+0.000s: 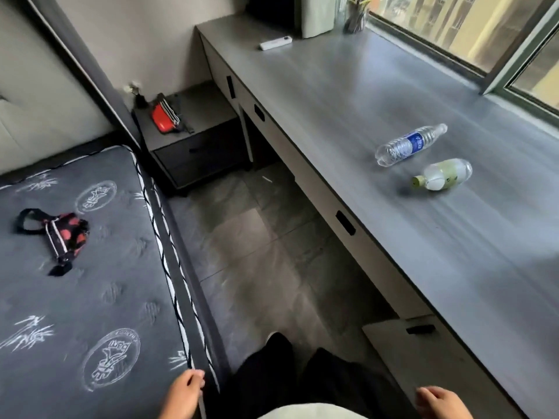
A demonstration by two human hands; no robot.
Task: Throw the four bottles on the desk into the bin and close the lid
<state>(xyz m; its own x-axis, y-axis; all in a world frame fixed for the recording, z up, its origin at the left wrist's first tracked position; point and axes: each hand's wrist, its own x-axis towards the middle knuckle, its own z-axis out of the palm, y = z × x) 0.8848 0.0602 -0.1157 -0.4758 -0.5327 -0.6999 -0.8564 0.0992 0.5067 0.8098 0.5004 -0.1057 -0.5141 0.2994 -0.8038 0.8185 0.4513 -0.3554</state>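
Note:
Two bottles lie on their sides on the long grey desk [348,95]. One is a clear water bottle with a blue label [410,144], cap end toward the window. Just in front of it lies a squat bottle with a green cap and pale green label [443,176]. My left hand [183,394] hangs low over the mattress edge, fingers loosely curled and holding nothing. My right hand [441,402] is low by the desk front, also with nothing in it. Both hands are far from the bottles. No bin is in view.
A mattress [99,297] with a red-dotted black pouch [65,234] fills the left. A dark nightstand [193,140] holding a red pouch [163,117] stands at the aisle's far end. A white remote [275,43] and a vase [357,16] sit at the desk's far end. A drawer [423,346] stands ajar.

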